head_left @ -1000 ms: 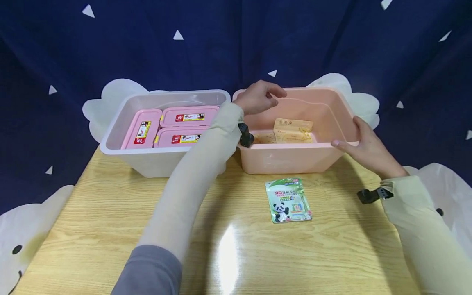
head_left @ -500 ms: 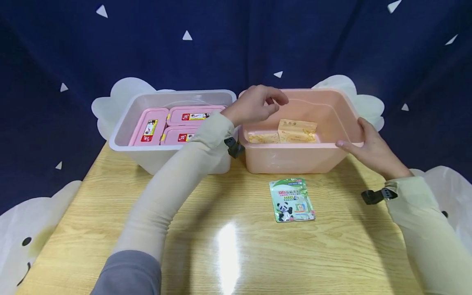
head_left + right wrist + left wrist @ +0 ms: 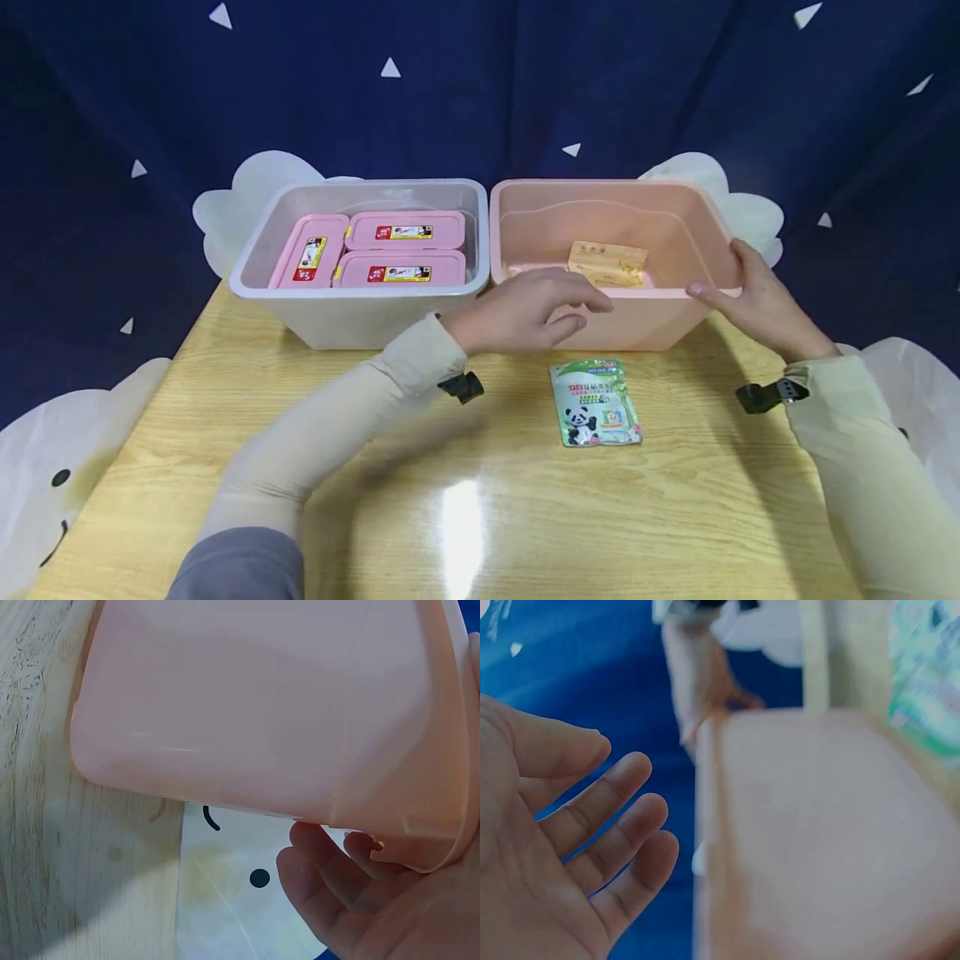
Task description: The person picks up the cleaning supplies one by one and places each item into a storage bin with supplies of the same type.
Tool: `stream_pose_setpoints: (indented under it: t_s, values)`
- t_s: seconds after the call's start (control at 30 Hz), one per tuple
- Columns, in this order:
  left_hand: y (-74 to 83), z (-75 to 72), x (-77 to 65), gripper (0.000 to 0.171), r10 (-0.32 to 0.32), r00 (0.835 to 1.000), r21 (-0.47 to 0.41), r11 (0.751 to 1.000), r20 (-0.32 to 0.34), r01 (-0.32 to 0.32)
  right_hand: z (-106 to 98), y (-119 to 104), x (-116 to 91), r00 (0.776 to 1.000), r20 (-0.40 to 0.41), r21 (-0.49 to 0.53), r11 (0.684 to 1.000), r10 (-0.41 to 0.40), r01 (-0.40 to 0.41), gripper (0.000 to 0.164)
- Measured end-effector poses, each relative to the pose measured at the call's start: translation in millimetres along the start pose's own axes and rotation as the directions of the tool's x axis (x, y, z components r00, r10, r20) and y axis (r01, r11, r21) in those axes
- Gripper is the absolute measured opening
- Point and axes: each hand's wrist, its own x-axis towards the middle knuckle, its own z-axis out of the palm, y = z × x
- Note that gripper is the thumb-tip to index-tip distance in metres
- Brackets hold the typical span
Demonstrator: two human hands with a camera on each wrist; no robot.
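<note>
My left hand (image 3: 536,310) holds nothing, in front of the peach plastic bin (image 3: 585,321) and overlapping its front wall in the head view. Its fingers are loosely bent in the left wrist view (image 3: 577,825). At the bin's right end my right hand (image 3: 765,302) grips the front right corner, thumb on the rim; in the right wrist view its fingers (image 3: 330,870) curl beneath the rim. Inside the bin lies a beige printed packet (image 3: 607,262). A green and white flat pouch with a panda (image 3: 596,404) lies on the table before the bin.
A whitish bin (image 3: 367,321) stands left of the peach one, close beside it. It holds three pink lidded boxes (image 3: 408,229) with red and yellow labels. The wooden table (image 3: 525,517) extends in front; a dark blue curtain (image 3: 450,108) hangs behind.
My left hand has come back from over the peach bin toward me, down in front of its front wall. The right hand keeps its grip on the bin's corner. The head view has shifted slightly.
</note>
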Motion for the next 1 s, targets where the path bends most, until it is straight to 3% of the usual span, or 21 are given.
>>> stream_pose_setpoints:
  t_s: [0.17,0.33,0.5,0.6,1.0]
  values:
    - [-7.6,38.8,-14.0,0.034,-0.009,0.997,-0.031,0.999,0.08,0.012,0.3,2.5,0.7,1.0,-0.003,0.007,1.0,-0.007,0.007,0.101]
    - [-33.2,82.7,-16.6,0.033,-0.103,0.989,-0.094,0.989,0.102,0.113,-0.4,2.9,1.0,0.999,-0.015,0.024,0.999,-0.03,0.03,0.098]
    - [-53.7,118.9,-13.2,0.035,-0.16,0.982,0.046,0.987,0.099,0.156,-0.1,2.8,1.7,0.999,-0.013,0.031,0.998,-0.052,0.052,0.094]
    - [-58.2,131.6,-6.6,0.038,-0.174,0.978,0.129,0.979,0.112,0.16,-0.8,3.5,1.1,0.999,-0.013,0.029,0.999,-0.044,0.044,0.095]
    - [-55.5,149.7,14.4,0.051,-0.237,0.96,0.128,0.967,0.149,0.219,0.2,2.2,4.0,0.999,-0.027,0.016,1.0,-0.026,0.026,0.097]
